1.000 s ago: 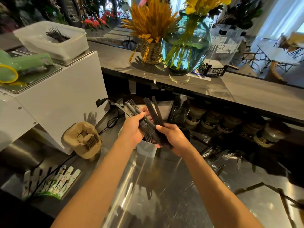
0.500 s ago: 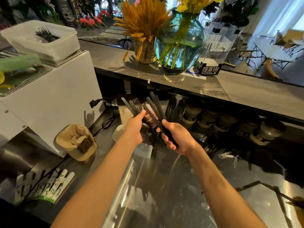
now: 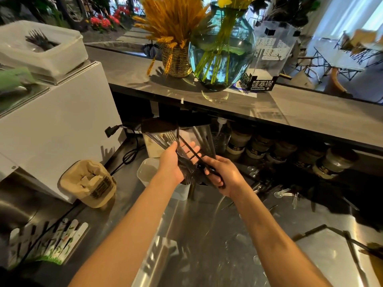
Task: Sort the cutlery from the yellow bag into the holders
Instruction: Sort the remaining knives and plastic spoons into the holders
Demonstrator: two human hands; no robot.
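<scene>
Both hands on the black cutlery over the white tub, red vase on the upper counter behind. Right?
Not quite: the vase is blue-green glass with water and stems, not red, as the head view shows. The rest holds: left hand and right hand are both on the black cutlery over the white tub, with the vase on the upper counter.

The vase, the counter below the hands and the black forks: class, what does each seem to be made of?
Vase: clear blue-green glass; stems and water show through it.
Counter: probably stainless steel, brushed; it gives streaky reflections.
Forks: likely matte black plastic, thin and dull, though blurred.
</scene>
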